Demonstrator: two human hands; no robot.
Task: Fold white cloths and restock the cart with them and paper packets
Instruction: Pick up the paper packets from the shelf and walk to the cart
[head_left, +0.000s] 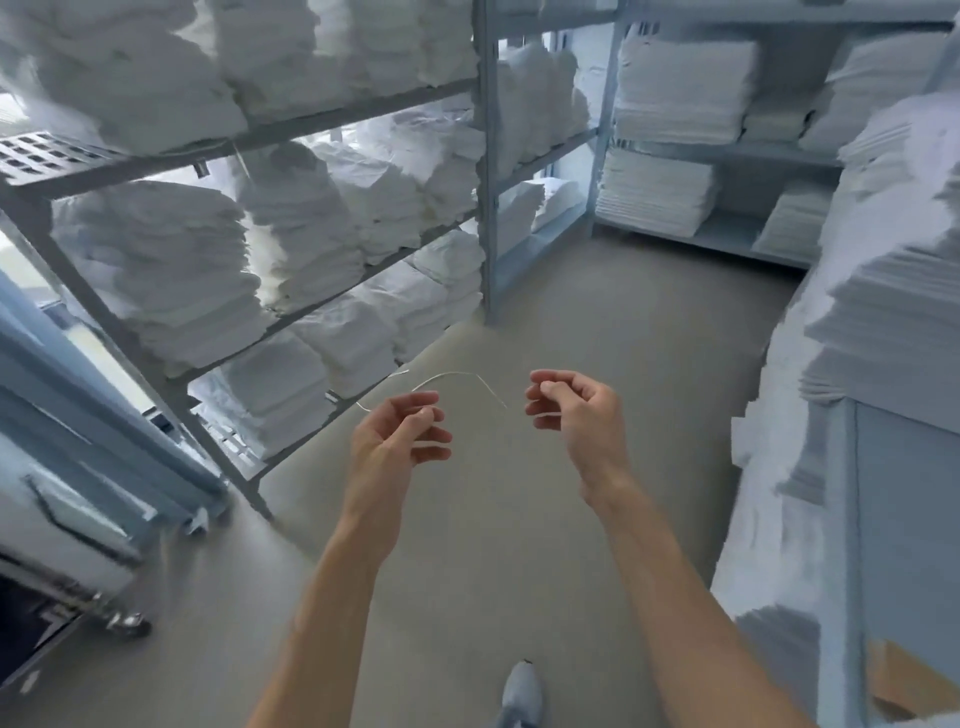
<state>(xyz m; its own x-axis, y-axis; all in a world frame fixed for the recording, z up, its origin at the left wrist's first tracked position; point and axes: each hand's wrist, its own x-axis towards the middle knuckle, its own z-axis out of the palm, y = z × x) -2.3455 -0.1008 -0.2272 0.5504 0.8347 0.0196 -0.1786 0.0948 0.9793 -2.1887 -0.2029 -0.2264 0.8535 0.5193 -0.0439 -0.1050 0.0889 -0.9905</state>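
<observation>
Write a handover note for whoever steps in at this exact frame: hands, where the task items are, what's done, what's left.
Left hand: pinches one end of a thin white string.
Right hand: pinches the other end; the string arcs between them.
Stacks of folded white cloths fill the metal shelves left, ahead and right.
Part of a wheeled cart shows at lower left.
Done: nothing visible. No paper packets in view.
Left: folding, restocking.

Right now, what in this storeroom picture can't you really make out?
- String: too thin in the head view to tell its material; left hand and right hand each pinch it.
- Cart: cut off by the left edge, contents unseen.
- Right linen stack: blurred, single pieces indistinct.
- Shoe: cut by the bottom edge.
</observation>
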